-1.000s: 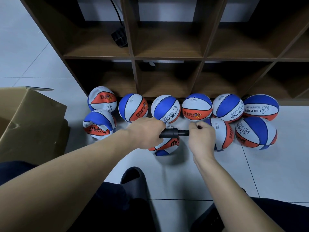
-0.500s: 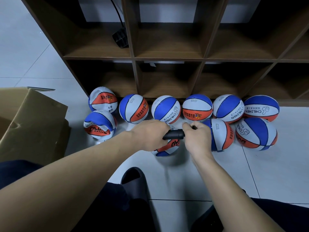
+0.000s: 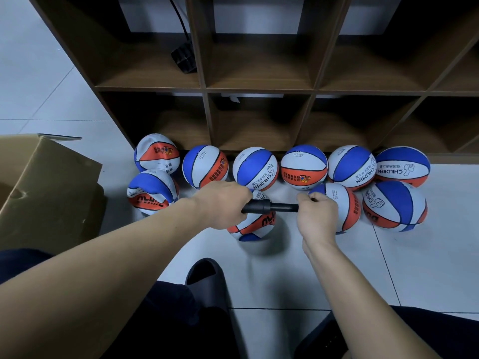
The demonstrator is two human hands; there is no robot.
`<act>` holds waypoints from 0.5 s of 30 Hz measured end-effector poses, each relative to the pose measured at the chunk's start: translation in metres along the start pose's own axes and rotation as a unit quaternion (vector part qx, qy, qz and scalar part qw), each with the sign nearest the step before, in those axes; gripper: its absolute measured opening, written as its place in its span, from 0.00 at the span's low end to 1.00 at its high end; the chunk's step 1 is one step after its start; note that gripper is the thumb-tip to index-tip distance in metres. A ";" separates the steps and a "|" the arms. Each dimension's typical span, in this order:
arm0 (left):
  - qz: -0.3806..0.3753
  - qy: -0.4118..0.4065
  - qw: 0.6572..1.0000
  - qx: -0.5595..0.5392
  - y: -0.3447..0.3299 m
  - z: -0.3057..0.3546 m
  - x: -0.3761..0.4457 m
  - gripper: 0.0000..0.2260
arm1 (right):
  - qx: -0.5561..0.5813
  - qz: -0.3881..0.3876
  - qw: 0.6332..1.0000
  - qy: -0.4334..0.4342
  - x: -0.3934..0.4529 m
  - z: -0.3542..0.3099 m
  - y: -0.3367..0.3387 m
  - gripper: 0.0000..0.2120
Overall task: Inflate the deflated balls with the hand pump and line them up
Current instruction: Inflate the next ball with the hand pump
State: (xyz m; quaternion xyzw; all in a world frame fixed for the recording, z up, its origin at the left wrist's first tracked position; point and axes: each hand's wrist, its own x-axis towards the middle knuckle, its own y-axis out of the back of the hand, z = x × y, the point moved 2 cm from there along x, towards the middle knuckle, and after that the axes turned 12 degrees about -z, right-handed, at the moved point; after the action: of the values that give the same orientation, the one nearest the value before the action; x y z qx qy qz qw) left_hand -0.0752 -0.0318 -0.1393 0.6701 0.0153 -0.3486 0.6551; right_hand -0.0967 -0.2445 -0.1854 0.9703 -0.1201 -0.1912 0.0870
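Here my left hand [image 3: 224, 204] is wrapped round the barrel of the black hand pump [image 3: 269, 206], fingers curled tight on it, while my right hand [image 3: 316, 216] grips the other end, thumb and fingers closed over it. The pump lies level between my hands, above the ball [image 3: 255, 220] on the floor tiles [image 3: 427, 268]. I judge the pump light and rigid, smooth plastic that could slip, so the barrel's thick collar is the place to hold. The balls should be light and grippy, soft until filled; best cupped from the sides. They are blue, white and orange children's basketballs. Six stand in a row [image 3: 303, 167] against the wooden shelf unit [image 3: 259, 90]; the far-left front one [image 3: 153, 191] looks wrinkled, slack.
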 end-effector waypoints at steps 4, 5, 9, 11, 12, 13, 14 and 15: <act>0.011 -0.003 1.000 0.000 -0.003 0.007 0.001 0.10 | -0.016 -0.011 1.000 0.022 -0.008 -0.003 -0.016 0.18; 0.016 -0.002 1.000 0.000 -0.003 0.008 0.001 0.11 | -0.019 -0.016 0.999 0.029 -0.011 -0.003 -0.019 0.18; 0.027 -0.013 1.000 0.002 -0.006 0.016 0.001 0.14 | -0.044 -0.035 0.998 0.042 -0.020 -0.005 -0.030 0.18; 0.025 -0.021 0.999 -0.001 -0.007 0.018 0.001 0.15 | -0.041 -0.045 0.998 0.035 -0.019 -0.003 -0.030 0.18; 0.026 -0.023 0.999 -0.002 -0.007 0.019 0.002 0.14 | -0.038 -0.048 0.998 0.031 -0.019 -0.004 -0.029 0.17; 0.028 -0.022 0.999 -0.004 -0.006 0.019 0.001 0.13 | -0.038 -0.051 0.998 0.030 -0.018 -0.004 -0.027 0.17; 0.029 -0.022 0.999 -0.006 -0.005 0.020 0.002 0.12 | -0.037 -0.052 0.997 0.031 -0.016 -0.004 -0.025 0.16; 0.031 -0.024 0.999 -0.011 -0.004 0.020 0.002 0.12 | -0.036 -0.052 0.997 0.033 -0.014 -0.004 -0.024 0.16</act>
State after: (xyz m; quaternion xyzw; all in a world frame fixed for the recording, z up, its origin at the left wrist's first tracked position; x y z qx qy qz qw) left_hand -0.0847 -0.0500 -0.1421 0.6547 -0.0169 -0.3439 0.6729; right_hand -0.1030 -0.2174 -0.1817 0.9773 -0.0597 -0.1672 0.1156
